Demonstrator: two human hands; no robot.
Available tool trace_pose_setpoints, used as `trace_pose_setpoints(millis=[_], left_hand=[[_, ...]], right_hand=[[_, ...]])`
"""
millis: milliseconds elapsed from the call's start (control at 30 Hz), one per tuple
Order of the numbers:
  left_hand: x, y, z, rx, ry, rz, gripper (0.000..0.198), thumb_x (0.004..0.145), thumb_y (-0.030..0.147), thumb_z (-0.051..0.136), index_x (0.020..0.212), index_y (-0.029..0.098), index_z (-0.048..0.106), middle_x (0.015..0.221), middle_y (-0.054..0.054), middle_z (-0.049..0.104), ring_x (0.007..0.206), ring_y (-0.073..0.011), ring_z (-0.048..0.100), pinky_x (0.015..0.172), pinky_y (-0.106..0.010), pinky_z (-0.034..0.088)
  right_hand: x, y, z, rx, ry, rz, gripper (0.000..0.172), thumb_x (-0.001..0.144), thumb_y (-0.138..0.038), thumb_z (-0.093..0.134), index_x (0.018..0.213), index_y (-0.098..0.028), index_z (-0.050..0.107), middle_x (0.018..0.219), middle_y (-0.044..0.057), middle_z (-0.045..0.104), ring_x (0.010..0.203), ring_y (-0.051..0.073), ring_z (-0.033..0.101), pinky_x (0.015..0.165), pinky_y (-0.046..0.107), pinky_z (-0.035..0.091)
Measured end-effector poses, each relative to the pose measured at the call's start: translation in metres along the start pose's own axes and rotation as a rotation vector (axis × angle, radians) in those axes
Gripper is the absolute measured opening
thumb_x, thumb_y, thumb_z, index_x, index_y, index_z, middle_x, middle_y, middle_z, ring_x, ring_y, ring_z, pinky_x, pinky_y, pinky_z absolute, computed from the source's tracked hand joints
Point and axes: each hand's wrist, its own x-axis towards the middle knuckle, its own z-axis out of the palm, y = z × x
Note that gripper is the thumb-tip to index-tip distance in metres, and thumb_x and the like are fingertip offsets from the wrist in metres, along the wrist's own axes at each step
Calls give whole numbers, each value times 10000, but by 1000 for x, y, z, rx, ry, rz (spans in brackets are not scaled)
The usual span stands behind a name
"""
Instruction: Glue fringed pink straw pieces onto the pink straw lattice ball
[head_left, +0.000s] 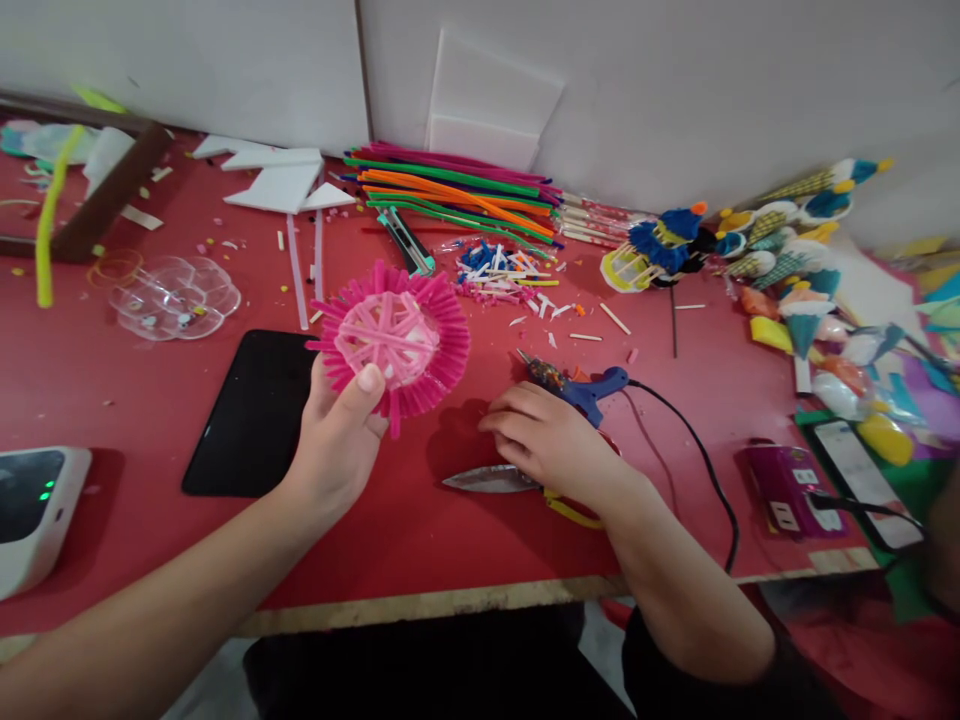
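Note:
My left hand [336, 432] holds up a round pink ornament [391, 342] made of cut straw pieces, with a paler pink lattice at its centre; my thumb presses its lower edge. My right hand [546, 440] rests palm down on the red table [135, 400], lying over scissors whose blades [487, 480] point left and whose yellow handles [574, 512] show under the wrist. A blue glue gun [581, 385] lies just behind my right hand, its black cord [705, 470] running off the table's front edge.
A black tablet [251, 412] lies left of my left hand. A bundle of coloured straws [457, 192], straw cuttings [502, 275], a box cutter [409, 243], white foam pieces [281, 180], a clear tray [174, 297], finished ornaments [787, 250] and a purple power strip [791, 488] surround the work area.

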Motion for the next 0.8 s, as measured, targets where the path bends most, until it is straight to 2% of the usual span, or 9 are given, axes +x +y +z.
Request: trace_pose_setpoints(millis=[167,333,467,567,667,800], left_hand=[[-2,-1,4,-3,26,-1,679,600,443,950,1170,291,613,979,-28,726,973,-257,719,889,-426,577],[-8,-2,6,43,63,-77,733,550,460,965,1167,294,607,1110,-62,729,1117,-308,695,927,-465,576],[-11,-2,6,49,158,-135,734,493,394,1004,1101,285,607,1183,-41,717,1169,-283,679,926,-390,585],[-12,-2,8,3,87,-167,716,504,377,1001,1095,294,606,1200,-27,728,1156,-265,689,932,-366,586],[-13,-2,10,-27,44,-162,647,575,350,977,1096,285,598,1186,-16,740,1182,-260,679,1008,-410,556],[-15,-2,13,-9,39,-117,579,563,330,980,1009,270,616,1132,-5,749,1224,-285,659,1041,-419,536]], right_hand=[[3,-13,-10,151,228,4,232,994,-94,534,1087,-198,719,915,49,757,855,163,700,791,295,598],[6,-36,-21,328,424,140,170,956,-93,617,978,-229,718,943,35,753,882,157,727,794,308,614],[6,-43,-16,419,479,110,210,951,-68,601,960,-229,734,901,27,740,830,142,721,727,283,614],[6,-44,-9,421,538,184,258,929,-45,630,1034,-255,736,894,3,768,816,141,737,722,280,627],[7,-45,-5,397,606,284,282,907,-47,673,1078,-264,731,913,-3,785,845,145,750,763,282,636],[9,-46,-7,367,601,298,201,909,-63,670,967,-240,744,939,18,760,872,145,741,788,281,634]])
